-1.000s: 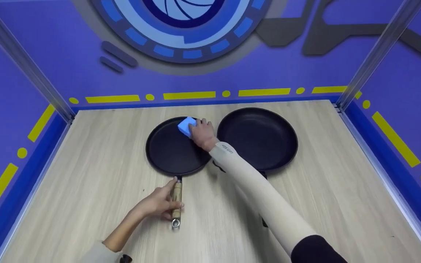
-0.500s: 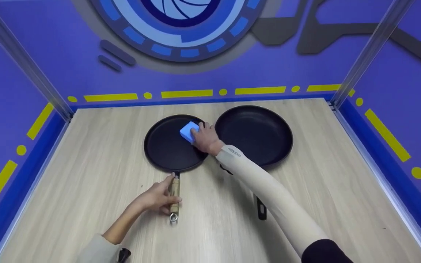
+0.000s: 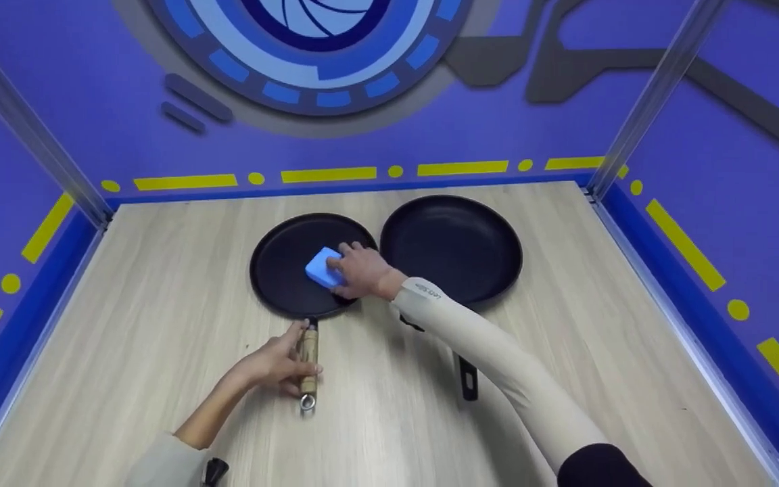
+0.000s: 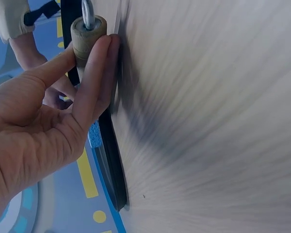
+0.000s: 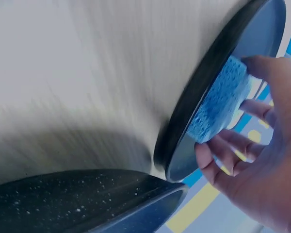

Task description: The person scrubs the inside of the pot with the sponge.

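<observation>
A shallow black frying pan (image 3: 285,270) lies on the table with its wooden handle (image 3: 309,358) toward me. My left hand (image 3: 272,362) grips that handle between thumb and fingers; the left wrist view shows the wooden handle end (image 4: 88,36) with its metal ring. In my right hand (image 3: 364,272) is a blue sponge (image 3: 324,268), pinched between thumb and fingers and held against the pan's inner surface. Seen from the right wrist, the sponge (image 5: 220,102) sits inside the pan's rim (image 5: 196,92).
A second, deeper black frying pan (image 3: 450,247) stands right beside the first, its black handle (image 3: 468,379) partly under my right forearm. Purple-blue printed walls (image 3: 335,149) enclose the back and sides of the wooden table (image 3: 159,270).
My right hand has drawn the sponge from the pan's far right part toward its middle, nearer me. The left hand keeps its grip on the handle. The head view has shifted slightly right.
</observation>
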`<state>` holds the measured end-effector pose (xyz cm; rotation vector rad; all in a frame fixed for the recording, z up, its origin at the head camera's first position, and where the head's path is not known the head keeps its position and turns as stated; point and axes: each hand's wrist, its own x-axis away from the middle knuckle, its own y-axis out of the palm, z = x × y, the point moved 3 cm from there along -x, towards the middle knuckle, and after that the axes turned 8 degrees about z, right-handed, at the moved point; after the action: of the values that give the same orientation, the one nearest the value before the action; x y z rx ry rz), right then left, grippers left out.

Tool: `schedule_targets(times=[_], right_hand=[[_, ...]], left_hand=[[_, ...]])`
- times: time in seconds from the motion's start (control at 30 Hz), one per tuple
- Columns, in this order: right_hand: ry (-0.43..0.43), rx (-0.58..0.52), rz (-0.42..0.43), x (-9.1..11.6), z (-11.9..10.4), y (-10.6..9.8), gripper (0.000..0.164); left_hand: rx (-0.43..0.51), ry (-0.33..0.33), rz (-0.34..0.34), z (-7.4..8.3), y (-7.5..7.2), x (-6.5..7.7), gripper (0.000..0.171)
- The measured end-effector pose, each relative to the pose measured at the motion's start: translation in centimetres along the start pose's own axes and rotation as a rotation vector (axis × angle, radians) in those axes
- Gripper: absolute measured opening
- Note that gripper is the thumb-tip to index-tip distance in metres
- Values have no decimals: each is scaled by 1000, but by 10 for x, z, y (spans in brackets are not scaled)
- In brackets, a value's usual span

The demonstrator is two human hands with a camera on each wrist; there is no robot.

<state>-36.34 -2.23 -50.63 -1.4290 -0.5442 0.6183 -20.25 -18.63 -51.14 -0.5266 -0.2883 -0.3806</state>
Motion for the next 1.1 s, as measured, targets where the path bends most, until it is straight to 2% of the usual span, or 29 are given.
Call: schedule_targets(times=[0.23,0.6,0.7,0.87,1.1], right_hand=[[-106,-26,14,5,-11,-1,53],[-215,-75,64,7,-31,4,54],[-221,-94,32,6,-34,2,54],[-241,-161,-70,6,-32,-7,54],[-245,-204,-166,9,-15,-15,60]], left_hand=[[-2,-22,-14,-1,-2,-5,88],[6,13,-45,2,-1,-4,90],[-1,6,-44,2,-1,-4,92],[-8,-3,-29,0,-2,-4,92],[21,-2,-24,-1,-2,-3,90]])
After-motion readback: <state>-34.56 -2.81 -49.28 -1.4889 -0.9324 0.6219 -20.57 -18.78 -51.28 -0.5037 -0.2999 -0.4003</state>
